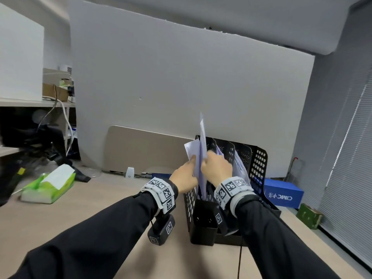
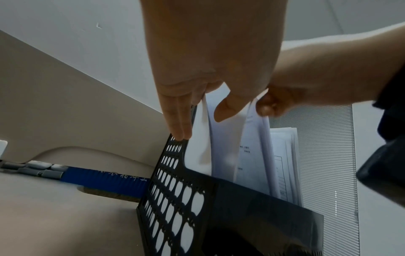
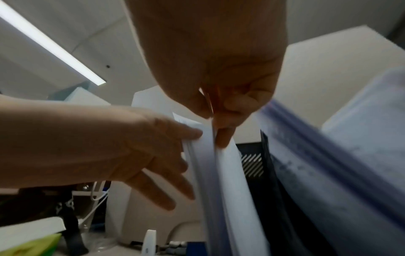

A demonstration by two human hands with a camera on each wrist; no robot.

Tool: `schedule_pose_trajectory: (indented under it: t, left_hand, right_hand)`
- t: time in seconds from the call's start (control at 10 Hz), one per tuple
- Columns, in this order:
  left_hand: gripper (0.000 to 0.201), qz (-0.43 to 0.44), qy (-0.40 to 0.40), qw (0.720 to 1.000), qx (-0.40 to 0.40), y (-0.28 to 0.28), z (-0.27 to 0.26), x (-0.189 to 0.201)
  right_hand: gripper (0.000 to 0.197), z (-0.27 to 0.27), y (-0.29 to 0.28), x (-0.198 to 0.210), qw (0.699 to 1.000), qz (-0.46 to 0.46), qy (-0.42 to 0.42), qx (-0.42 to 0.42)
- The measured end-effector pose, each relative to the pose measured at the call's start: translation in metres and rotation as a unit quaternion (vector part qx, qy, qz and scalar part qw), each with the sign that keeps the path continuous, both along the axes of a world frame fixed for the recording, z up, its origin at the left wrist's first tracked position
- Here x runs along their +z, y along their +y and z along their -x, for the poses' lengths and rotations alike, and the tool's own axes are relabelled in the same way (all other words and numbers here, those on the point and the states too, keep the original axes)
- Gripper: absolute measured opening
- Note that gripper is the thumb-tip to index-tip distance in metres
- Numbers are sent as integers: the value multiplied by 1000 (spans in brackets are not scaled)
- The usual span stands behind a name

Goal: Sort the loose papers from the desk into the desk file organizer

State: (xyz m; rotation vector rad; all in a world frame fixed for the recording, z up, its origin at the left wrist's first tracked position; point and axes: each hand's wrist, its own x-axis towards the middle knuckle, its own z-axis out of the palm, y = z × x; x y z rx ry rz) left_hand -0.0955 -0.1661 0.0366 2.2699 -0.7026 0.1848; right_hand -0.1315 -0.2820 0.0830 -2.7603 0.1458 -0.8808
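Note:
A black perforated file organizer stands on the desk, with papers upright in its slots. Over its leftmost slot my left hand pinches a bundle of white sheets between thumb and straight fingers. In the left wrist view the fingers lie along the organizer's outer wall, with the thumb on the inner side of the sheets. My right hand pinches a tall sheet by its edge beside that bundle. The right wrist view shows the right hand pinching this sheet while the left hand touches the bundle.
A green tissue pack lies at the desk's left. A blue box and a small green box sit right of the organizer, by the window blinds. A black cup fronts the organizer. A white partition stands behind.

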Motion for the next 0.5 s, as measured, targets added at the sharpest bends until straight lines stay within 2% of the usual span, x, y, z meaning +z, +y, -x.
schedule_pose_trajectory:
  t: [0.1, 0.2, 0.3, 0.4, 0.5]
  left_hand:
    - [83, 7, -1, 1000, 2, 0, 0, 1]
    - [85, 16, -5, 1000, -6, 0, -4, -1]
    - [85, 15, -14, 1000, -15, 2, -2, -1]
    - [80, 50, -35, 997, -44, 6, 0, -5]
    - [75, 107, -59, 992, -39, 11, 2, -4]
  right_hand:
    - [24, -8, -3, -18, 995, -53, 88, -19]
    - [21, -12, -11, -29, 994, -55, 84, -33]
    - [17, -11, -18, -34, 986, -58, 155, -32]
    - [23, -9, -22, -40, 973, -80, 218, -9]
    - [33, -9, -21, -40, 987, -77, 142, -28]
